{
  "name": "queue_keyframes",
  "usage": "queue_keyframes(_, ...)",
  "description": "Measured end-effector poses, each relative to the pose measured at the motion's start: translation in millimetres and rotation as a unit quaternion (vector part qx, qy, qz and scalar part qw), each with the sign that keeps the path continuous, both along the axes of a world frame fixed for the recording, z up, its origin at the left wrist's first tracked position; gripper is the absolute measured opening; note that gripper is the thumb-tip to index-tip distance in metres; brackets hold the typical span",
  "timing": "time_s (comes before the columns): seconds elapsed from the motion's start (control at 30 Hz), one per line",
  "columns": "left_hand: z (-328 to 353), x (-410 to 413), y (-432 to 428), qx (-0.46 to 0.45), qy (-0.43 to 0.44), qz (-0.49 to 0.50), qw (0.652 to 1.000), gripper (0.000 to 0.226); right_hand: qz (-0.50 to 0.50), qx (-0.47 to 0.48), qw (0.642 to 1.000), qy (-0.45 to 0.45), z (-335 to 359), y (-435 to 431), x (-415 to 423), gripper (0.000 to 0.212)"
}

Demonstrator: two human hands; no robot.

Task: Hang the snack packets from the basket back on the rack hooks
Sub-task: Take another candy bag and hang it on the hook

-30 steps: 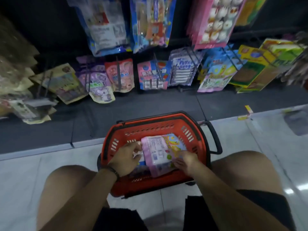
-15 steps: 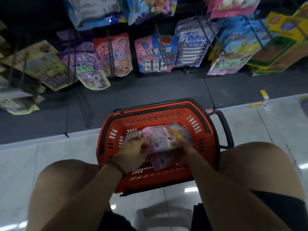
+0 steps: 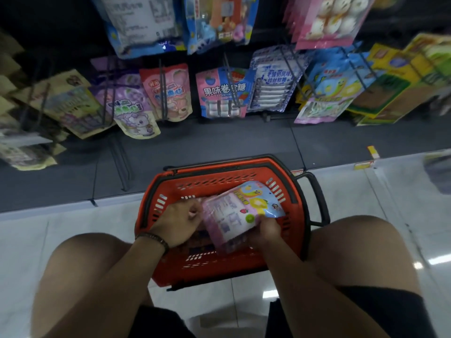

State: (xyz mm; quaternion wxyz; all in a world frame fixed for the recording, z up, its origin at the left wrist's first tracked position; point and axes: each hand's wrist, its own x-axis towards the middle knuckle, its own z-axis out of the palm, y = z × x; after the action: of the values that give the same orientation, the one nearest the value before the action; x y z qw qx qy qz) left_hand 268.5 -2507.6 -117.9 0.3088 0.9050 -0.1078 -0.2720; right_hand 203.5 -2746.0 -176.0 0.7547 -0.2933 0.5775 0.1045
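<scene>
We have raised the snack packets (image 3: 231, 215) off the floor of the basket (image 3: 219, 170). They now tilt up inside it, top edge curling toward its far rim. Of our hands, the left hand (image 3: 178, 223) pinches their left edge and the right hand (image 3: 264, 231) grips the lower corner. Next, we judge, come the rack hooks (image 3: 163, 93) beyond the basket.

Between person's bare knees: red basket (image 3: 170, 189) on pale tiled floor (image 3: 61, 230), black handle (image 3: 318, 198) out to right. Both hands in basket. left hand (image 3: 178, 223) grips left edge of stack of snack packets (image 3: 231, 215); right hand (image 3: 267, 230) grips near right corner. Stack tilted, pink printed back facing up. Beaded bracelet (image 3: 153, 240) on left wrist. Far side: dark rack, wire hooks (image 3: 230, 86) carrying rows of hanging packets (image 3: 217, 93).
</scene>
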Motion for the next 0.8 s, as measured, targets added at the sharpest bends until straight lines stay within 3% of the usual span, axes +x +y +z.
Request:
queue_keyframes(0.1, 8.5, -7.2, 2.1, -0.004, -0.024, 0.021, 0.999, 0.013, 0.036, -0.022, 0.999, -0.032, 24.6, 1.4, -7.4, 0.024)
queue_keyframes(0.23, 21.3, -16.6, 6.1, -0.094, -0.03, 0.099, 0.99, 0.01, 0.05, -0.075, 0.989, -0.114, 41.2, 4.5, -15.2, 0.022)
queue_keyframes(0.37, 39.8, -32.1, 7.4, -0.252, 0.097, 0.164, 0.949, 0.027, 0.086, -0.057, 0.967, -0.232, 68.4, 7.1, -22.2, 0.031)
queue_keyframes(0.47, 53.3, -48.2, 4.9, -0.316, 0.13, 0.154, 0.927, 0.031, 0.11, -0.036, 0.948, -0.296, 84.0, 6.1, -35.5, 0.043)
queue_keyframes(0.53, 63.0, -56.9, 2.6, -0.342, 0.106, 0.164, 0.919, 0.029, 0.152, -0.026, 0.934, -0.324, 93.9, 6.6, -46.4, 0.047)
queue_keyframes(0.67, 75.0, -65.2, 5.8, -0.355, 0.047, 0.217, 0.908, 0.025, 0.217, -0.066, 0.904, -0.363, 102.5, 8.9, -60.1, 0.032)
queue_keyframes(0.8, 78.3, -79.4, 1.0, -0.318, -0.029, 0.255, 0.913, 0.034, 0.197, -0.118, 0.911, -0.343, 106.5, 17.3, -65.8, 0.03)
